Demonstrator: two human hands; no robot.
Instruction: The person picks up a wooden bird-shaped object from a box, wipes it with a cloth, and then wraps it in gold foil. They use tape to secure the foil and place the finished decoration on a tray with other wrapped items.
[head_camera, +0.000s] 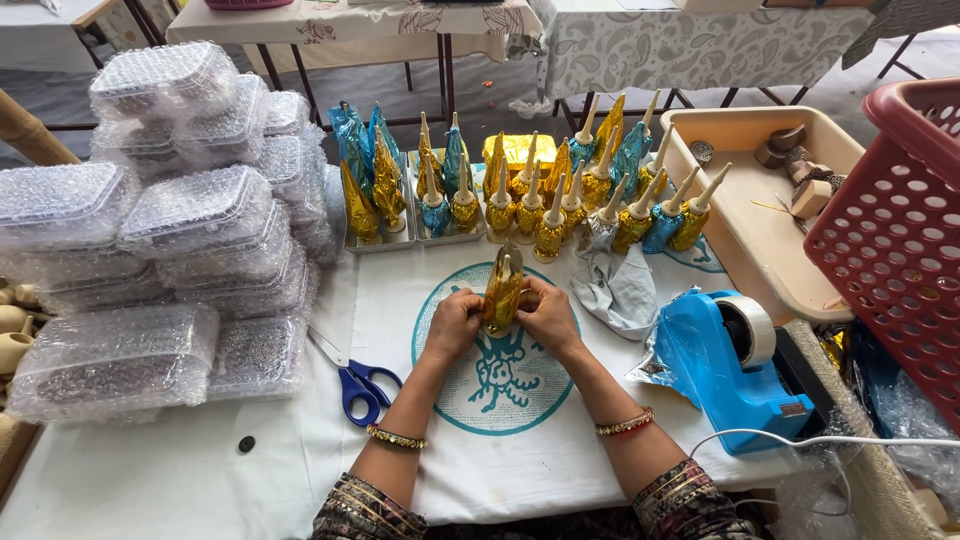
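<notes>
Both hands, the left hand (455, 322) and the right hand (548, 315), squeeze one gold foil cone (502, 290) over the counter (200, 460). Many wrapped cones (560, 195) stand in rows behind, so lots look done, and this one looks half wrapped.

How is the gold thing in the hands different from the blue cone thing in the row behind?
The gold-wrapped piece is held between the left hand and right hand; the blue-wrapped piece stands alone on the table. The gold-wrapped piece's foil rises loose around its pale tip, while the blue-wrapped piece's long pale spike sticks bare out of foil wrapped round its base. One is gold, the other blue. Both are shiny foil-wrapped cone shapes with pale tips.
</notes>
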